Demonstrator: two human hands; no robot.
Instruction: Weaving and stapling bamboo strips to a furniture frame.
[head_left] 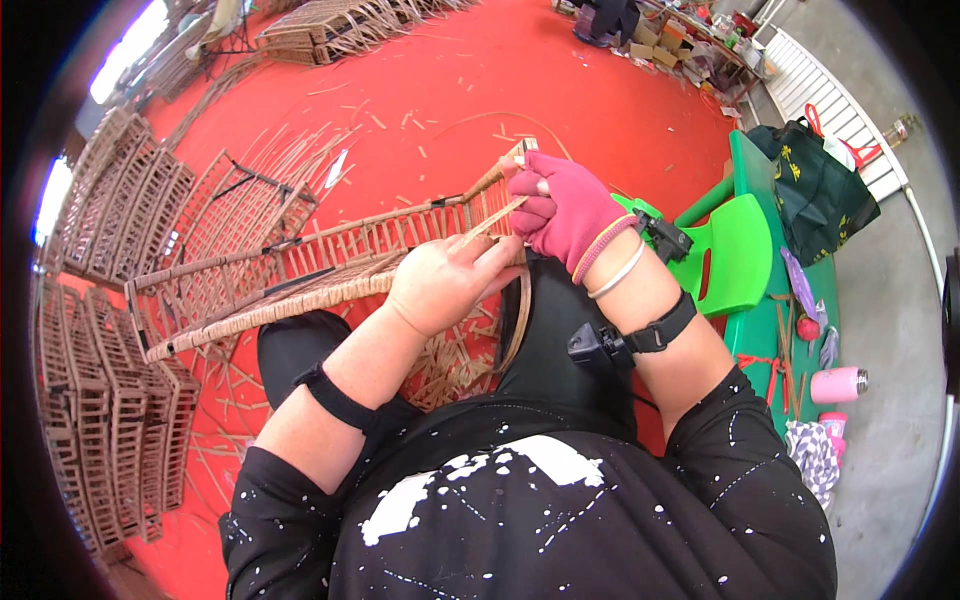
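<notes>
A long brown wicker frame with barred sides and a woven base lies tilted across my lap. My left hand is bare and closed at its near edge, pinching a flat pale wicker strip between thumb and fingers. In a pink glove with bare fingertips, my right hand is curled around the strip's other end, close to the frame's right corner. The strip runs taut between both hands. Part of the frame's right end is hidden behind my hands.
Stacked wicker frames stand at the left, and more lie at the far side. Strip offcuts litter the red floor. At my right are a green chair, a dark bag and a pink flask.
</notes>
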